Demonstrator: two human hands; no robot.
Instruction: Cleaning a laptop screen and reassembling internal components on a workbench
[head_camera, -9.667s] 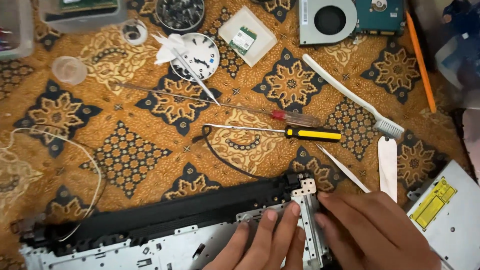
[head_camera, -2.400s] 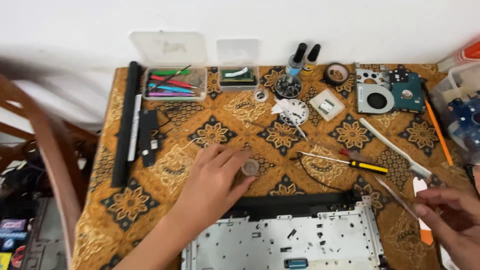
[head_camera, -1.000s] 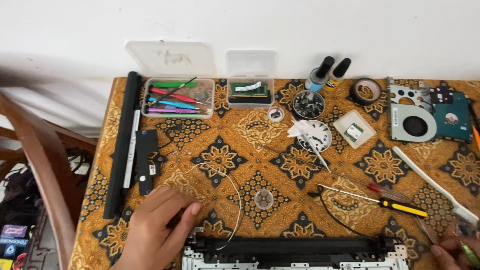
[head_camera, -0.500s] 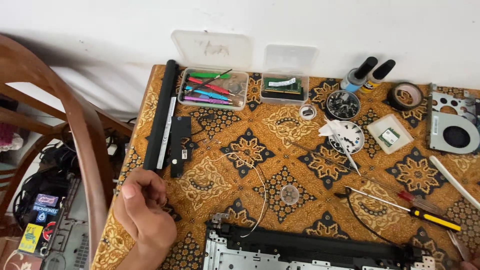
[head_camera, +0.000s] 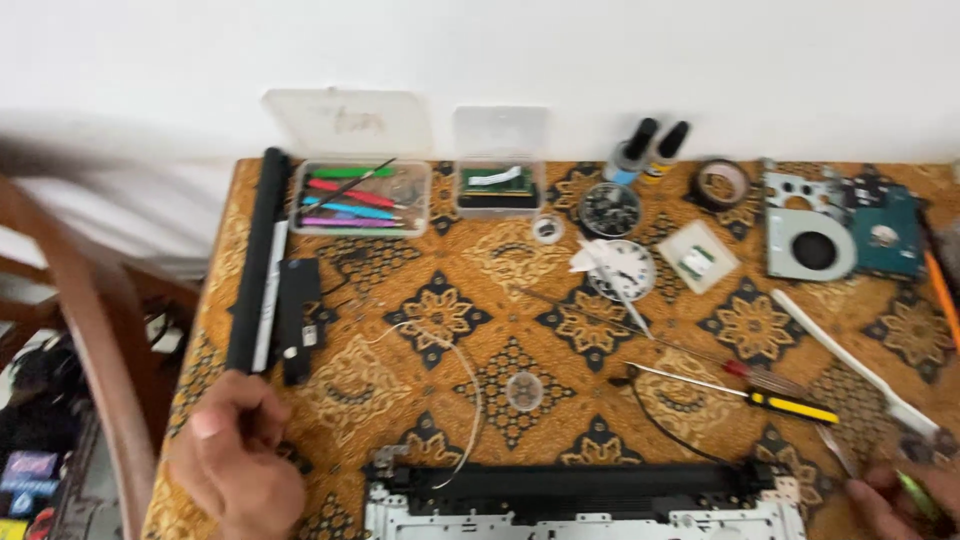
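Laptop chassis (head_camera: 590, 500) at 6 o'clock on the tabletop (head_camera: 420, 300), stripped to bare frame, hinge bar exposed. Removed parts spread around: long black battery (head_camera: 262, 255) at 9, fan (head_camera: 815, 240) and drive at 2, screwdrivers (head_camera: 745, 390) at 4. Left hand (head_camera: 235, 465) at 7, loosely curled, clamped on nothing visible. Right hand (head_camera: 905, 495) at 5, mostly cropped, can't tell grip. Teardown looks well along; reassembly not begun.
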